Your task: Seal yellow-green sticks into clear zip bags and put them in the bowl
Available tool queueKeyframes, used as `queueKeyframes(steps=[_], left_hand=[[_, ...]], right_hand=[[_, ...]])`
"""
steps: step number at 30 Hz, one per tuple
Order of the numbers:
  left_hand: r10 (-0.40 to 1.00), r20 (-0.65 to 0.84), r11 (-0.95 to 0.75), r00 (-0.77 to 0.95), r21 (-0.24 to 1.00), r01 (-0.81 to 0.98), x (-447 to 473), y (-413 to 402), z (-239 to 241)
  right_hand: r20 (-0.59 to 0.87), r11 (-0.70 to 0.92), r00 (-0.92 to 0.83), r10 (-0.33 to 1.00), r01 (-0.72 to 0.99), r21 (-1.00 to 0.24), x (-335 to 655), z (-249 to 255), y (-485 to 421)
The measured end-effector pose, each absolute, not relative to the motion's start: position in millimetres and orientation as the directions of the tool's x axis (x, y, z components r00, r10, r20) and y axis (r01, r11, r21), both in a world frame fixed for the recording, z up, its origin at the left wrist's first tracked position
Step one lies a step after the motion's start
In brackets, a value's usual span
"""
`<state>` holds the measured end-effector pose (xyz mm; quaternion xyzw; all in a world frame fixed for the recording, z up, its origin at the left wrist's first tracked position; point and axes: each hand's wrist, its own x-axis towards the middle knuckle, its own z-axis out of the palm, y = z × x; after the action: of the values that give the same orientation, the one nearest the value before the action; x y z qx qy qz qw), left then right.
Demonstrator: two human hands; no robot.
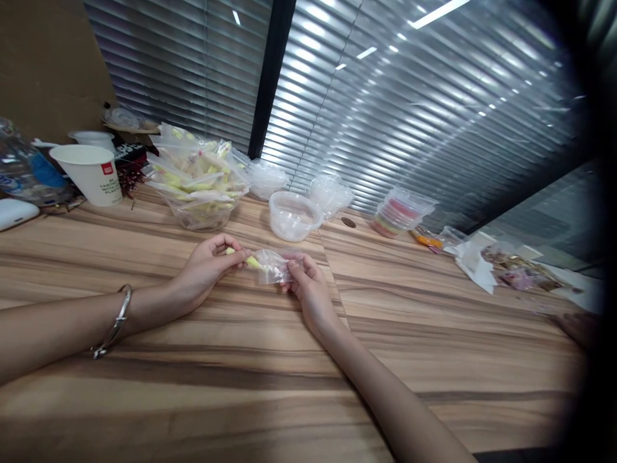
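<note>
My left hand [212, 263] pinches a small yellow piece [252, 262], whose exact kind I cannot make out. Its right end reaches the mouth of a clear plastic bag [272, 266]; whether it lies inside or just against it is hard to tell. Thumb and fingers of my right hand [308, 283] are closed on the bag's other side. Both hands are just above the wooden table [231, 360]. Beyond them stand a clear tub [202, 215] heaped with bagged yellow pieces and a round translucent bowl [294, 218].
A white paper cup [91, 173] and a plastic bottle [29, 167] stand at the left. Behind the bowl lie clear plastic bags [330, 193]. Stacked containers [402, 211] and white paper [475, 263] are to the right. Another person's hand [576, 326] rests at the right edge.
</note>
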<state>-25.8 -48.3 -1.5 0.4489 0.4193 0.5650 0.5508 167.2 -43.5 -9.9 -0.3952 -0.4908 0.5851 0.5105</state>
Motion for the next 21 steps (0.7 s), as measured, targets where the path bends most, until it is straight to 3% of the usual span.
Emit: queueKeyframes(steps=[6,21], left_hand=[[1.0,-0.03,0.03,0.006,0.91,-0.413,-28.1,-45.8,-2.6],[0.994,-0.045,-0.007,-0.101,0.883,-0.47,-30.1,-42.1,-5.8]], right_hand=[[0.024,-0.021,-0.18,0.983,-0.241,-0.97,167.3,-9.0,-43.5],[0.0,-0.046,-0.192,0.981,-0.232,-0.972,166.4,-10.8,-41.4]])
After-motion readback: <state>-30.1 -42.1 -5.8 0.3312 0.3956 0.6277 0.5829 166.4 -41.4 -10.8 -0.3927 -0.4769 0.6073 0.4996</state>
